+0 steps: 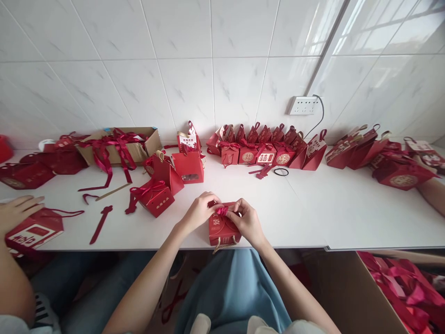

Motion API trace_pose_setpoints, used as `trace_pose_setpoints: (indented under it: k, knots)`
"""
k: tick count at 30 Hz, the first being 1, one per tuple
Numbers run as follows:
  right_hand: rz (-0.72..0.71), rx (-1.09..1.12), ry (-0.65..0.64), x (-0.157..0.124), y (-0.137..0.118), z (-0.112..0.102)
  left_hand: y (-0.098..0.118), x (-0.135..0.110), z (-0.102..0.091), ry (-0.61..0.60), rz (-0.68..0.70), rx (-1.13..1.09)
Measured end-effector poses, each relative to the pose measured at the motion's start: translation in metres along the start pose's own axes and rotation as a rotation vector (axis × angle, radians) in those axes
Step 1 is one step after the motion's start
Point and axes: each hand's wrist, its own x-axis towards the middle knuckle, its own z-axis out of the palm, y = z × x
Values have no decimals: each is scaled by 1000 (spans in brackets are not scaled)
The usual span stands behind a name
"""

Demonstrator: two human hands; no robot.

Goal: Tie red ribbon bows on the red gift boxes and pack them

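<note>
A red gift box with gold lettering lies at the table's front edge, right before me. Twisted cord handles stick out on its near side. Above the box, a crimson ribbon is bunched between my fingers. My left hand pinches the ribbon from the left, thumb and fingers together. From the right, my right hand pinches the same ribbon, its other fingers curled over the box. Part of the box's top is hidden under both hands.
Red gift boxes stand in rows along the wall. An open carton of ribbons is at the back left. On the left, a co-worker's hand touches another box. A carton of ribbons sits below right.
</note>
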Motion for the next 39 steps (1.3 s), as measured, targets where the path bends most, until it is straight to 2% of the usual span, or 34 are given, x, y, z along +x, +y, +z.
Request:
trace_pose_setpoints:
  k: [3,10,14,24,29,36,39]
  knots:
    - [-18,-8,-7,-1,-2,0,2,-14,2,50,35,71]
    - [-43,-124,-19,-4,-10,1,9,-33,13,108,-39,59]
    - [-62,-190,-33,-3,-10,-1,10,-33,21,155,-89,28]
    - [-115,-292,-189,3,-15,-14,9,-32,21,120,-108,-52]
    - [-154,-359,-174,4,-15,-12,9,-30,25,136,-117,-58]
    - [-297,-412,-142,5,-5,-7,11,-27,29,169,-155,-93]
    - [-301,-397,-154,7,-4,-8,11,-27,31,192,-172,-139]
